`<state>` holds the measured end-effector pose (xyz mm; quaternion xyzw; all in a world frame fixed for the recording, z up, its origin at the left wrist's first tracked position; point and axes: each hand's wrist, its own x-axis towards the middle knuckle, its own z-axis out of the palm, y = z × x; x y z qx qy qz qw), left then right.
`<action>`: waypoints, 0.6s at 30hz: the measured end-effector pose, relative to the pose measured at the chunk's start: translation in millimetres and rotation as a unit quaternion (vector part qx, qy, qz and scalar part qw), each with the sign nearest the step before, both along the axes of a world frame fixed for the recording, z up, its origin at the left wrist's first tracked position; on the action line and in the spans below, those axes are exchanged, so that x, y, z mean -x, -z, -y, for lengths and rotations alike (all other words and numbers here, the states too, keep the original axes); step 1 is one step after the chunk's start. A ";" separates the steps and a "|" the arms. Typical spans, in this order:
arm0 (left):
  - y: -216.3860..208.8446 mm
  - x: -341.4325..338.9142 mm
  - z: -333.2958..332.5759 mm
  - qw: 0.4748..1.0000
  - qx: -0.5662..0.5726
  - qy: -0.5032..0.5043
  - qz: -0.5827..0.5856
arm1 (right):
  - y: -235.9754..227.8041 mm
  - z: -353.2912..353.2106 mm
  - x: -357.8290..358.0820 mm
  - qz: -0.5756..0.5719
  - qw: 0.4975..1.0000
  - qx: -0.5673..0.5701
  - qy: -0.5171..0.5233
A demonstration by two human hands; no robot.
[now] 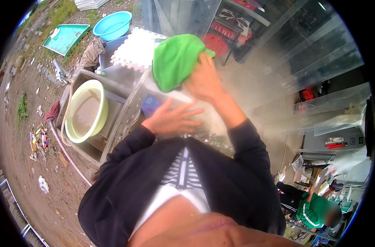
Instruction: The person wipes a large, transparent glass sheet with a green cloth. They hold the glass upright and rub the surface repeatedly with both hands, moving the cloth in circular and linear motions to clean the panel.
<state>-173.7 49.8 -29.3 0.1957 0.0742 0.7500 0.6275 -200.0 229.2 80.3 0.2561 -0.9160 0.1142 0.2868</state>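
A bright green cloth [175, 61], bunched and rounded, is gripped in my right hand [204, 78], whose fingers close on its right edge. Just below it, my left hand [171, 119] has its fingers spread, palm down, with nothing in it; it is slightly blurred. Beyond the cloth, a white foam mat [134, 49] with a jagged edge lies partly covered by it. A blue item [151, 103] shows beside my left wrist, too hidden to name.
At left, a pale yellow basin [103, 123] of murky water stands in a stone sink [123, 111], with a hose [63, 146] beside it. A blue basin [113, 25] and a turquoise tray [68, 39] lie farther off. Clear plastic curtains [319, 61] hang right. Someone in green [315, 210] is at lower right.
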 end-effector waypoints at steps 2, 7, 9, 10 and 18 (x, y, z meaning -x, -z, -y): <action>10.7 7.0 12.9 0.980 0.070 -0.110 -0.151 | 36.4 24.3 -33.4 0.005 0.998 0.007 -0.067; 26.0 20.7 33.8 0.785 0.215 -0.262 -0.519 | 52.2 34.8 -59.7 0.025 0.990 -0.042 -0.133; 15.1 15.8 18.4 0.669 0.193 -0.206 -0.688 | 33.5 29.8 -44.0 -0.003 0.987 -0.076 -0.139; 8.8 12.1 10.0 0.903 0.150 -0.090 -0.393 | 20.2 25.4 -30.2 -0.023 0.988 -0.089 -0.126; 10.9 -0.2 9.5 0.996 0.047 0.032 -0.064 | -81.6 3.6 82.7 -0.198 0.970 -0.053 0.129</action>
